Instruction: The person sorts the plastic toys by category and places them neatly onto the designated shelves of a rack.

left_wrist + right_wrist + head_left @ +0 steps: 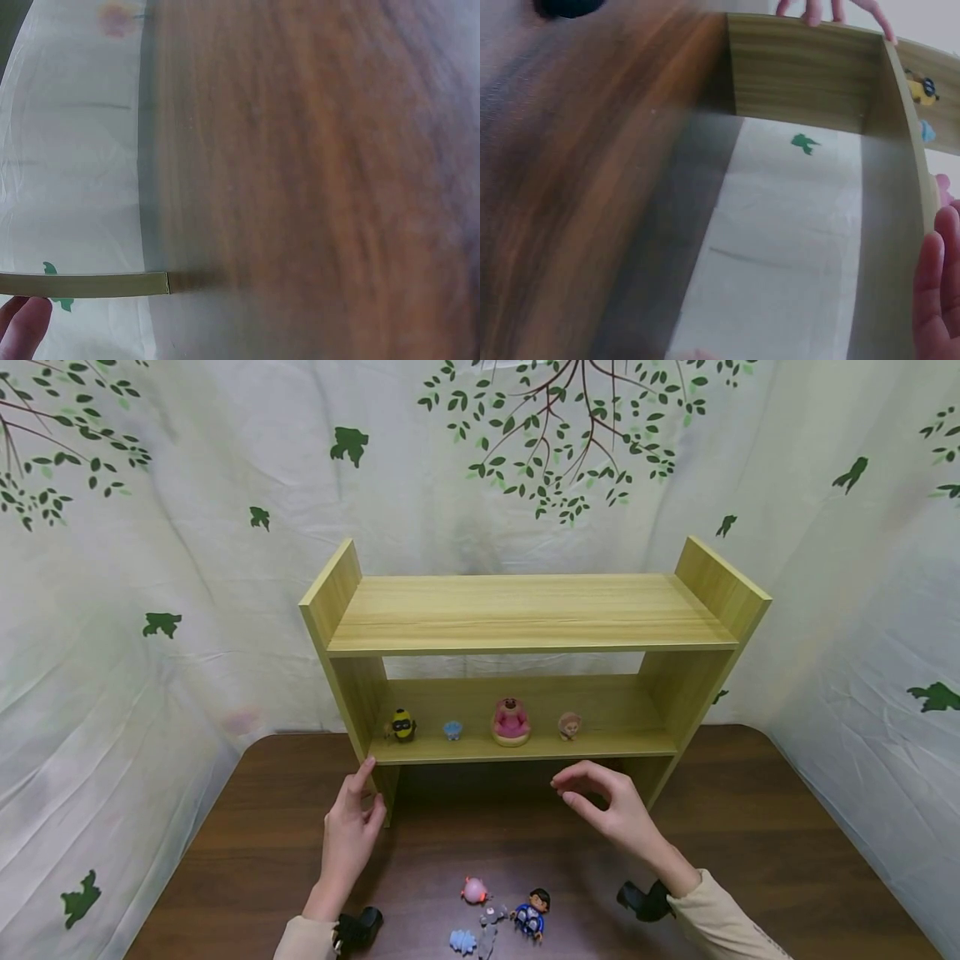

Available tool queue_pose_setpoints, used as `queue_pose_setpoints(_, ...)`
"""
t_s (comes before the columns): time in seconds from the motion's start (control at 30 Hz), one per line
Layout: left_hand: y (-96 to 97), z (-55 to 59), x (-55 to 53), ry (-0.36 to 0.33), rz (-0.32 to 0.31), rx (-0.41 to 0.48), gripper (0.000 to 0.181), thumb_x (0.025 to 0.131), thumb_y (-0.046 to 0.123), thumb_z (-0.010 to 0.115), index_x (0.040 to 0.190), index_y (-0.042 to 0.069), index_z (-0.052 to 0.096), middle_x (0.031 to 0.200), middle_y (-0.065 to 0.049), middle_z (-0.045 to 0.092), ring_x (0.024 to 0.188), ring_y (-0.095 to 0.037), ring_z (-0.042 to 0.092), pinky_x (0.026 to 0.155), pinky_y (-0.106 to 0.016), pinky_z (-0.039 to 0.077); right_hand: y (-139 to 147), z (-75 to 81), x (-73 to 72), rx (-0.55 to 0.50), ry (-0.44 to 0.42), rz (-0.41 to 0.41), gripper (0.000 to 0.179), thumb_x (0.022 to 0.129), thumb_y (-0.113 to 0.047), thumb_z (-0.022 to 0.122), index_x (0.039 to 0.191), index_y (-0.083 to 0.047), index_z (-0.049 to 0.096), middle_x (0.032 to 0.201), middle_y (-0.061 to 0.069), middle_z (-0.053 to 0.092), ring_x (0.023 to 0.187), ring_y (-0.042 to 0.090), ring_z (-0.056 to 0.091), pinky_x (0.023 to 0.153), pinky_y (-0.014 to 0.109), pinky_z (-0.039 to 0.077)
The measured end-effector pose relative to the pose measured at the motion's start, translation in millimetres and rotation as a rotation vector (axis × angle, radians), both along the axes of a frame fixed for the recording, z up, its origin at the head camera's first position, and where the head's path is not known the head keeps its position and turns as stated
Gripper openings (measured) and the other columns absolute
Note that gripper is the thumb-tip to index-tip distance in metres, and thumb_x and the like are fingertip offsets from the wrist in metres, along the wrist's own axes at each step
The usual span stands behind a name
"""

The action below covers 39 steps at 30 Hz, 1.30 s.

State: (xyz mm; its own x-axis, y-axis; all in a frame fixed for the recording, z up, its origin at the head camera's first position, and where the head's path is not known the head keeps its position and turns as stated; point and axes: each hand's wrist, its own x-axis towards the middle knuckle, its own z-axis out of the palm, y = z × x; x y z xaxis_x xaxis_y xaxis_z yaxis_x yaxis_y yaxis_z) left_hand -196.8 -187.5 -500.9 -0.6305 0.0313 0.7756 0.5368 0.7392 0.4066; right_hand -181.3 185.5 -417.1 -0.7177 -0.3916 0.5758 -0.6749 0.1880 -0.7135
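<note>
My left hand (350,831) is at the front edge of the shelf unit's left side panel, fingertips touching it near the middle board. In the left wrist view, a finger (28,326) lies against the panel. My right hand (611,802) holds nothing, its fingers loosely bent just before the middle board's front edge. On that board of the wooden shelf unit (532,618) stand a yellow-and-black figurine (402,725), a small blue toy (452,730), a pink bear figurine (511,724) and a small brown-headed figurine (569,725).
On the brown table (247,860), near me, lie a pink round toy (474,890), a pale blue toy (462,941), grey toy pieces (489,929) and a dark-haired figure in blue (532,916). A white curtain (225,568) with leaf prints hangs behind and at both sides.
</note>
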Motion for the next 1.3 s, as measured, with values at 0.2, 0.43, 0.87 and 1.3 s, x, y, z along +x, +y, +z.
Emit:
queue_pose_setpoints(0.2, -0.3, 0.2, 0.4, -0.011, -0.007, 0.004, 0.073, 0.079, -0.012, 0.060, 0.142, 0.018, 0.038, 0.092, -0.009, 0.051, 0.066, -0.018, 0.051, 0.052, -0.019, 0.050, -7.6, 9.1, 10.7, 0.048, 0.021, 0.049, 0.026, 0.078, 0.020, 0.063, 0.099, 0.005, 0.065, 0.094, 0.011, 0.067, 0.081, 0.028, 0.064, 0.071, 0.032, 0.055)
queue_pose_setpoints(0.43, -0.4, 0.5, 0.8, -0.009, -0.003, 0.001, 0.073, 0.079, -0.011, 0.059, 0.142, 0.018, 0.038, 0.091, -0.009, 0.051, 0.064, -0.014, 0.047, 0.050, -0.018, 0.047, -5.3, -12.0, 7.2, 0.072, 0.029, 0.115, 0.029, 0.081, 0.013, 0.065, 0.105, -0.003, 0.065, 0.098, 0.005, 0.066, 0.084, 0.019, 0.064, 0.072, 0.034, 0.055)
queue_pose_setpoints(0.87, -0.5, 0.6, 0.5, -0.010, -0.003, 0.002, 0.075, 0.078, -0.013, 0.062, 0.142, 0.017, 0.038, 0.093, -0.008, 0.051, 0.064, -0.013, 0.045, 0.049, -0.017, 0.046, -8.9, -33.8, 11.7, 0.164, 0.047, 0.199, 0.030, 0.081, 0.003, 0.070, 0.108, -0.009, 0.064, 0.101, 0.006, 0.065, 0.087, 0.013, 0.062, 0.068, 0.037, 0.055)
queue_pose_setpoints(1.3, 0.3, 1.0, 0.2, -0.002, -0.001, -0.001, 0.079, 0.075, -0.017, 0.064, 0.142, 0.017, 0.038, 0.094, -0.010, 0.052, 0.063, -0.015, 0.046, 0.050, -0.021, 0.050, -14.4, -57.4, 19.7, 0.242, -0.021, 0.244, 0.033, 0.083, -0.002, 0.071, 0.111, -0.018, 0.064, 0.106, -0.003, 0.064, 0.094, 0.017, 0.061, 0.076, 0.033, 0.052)
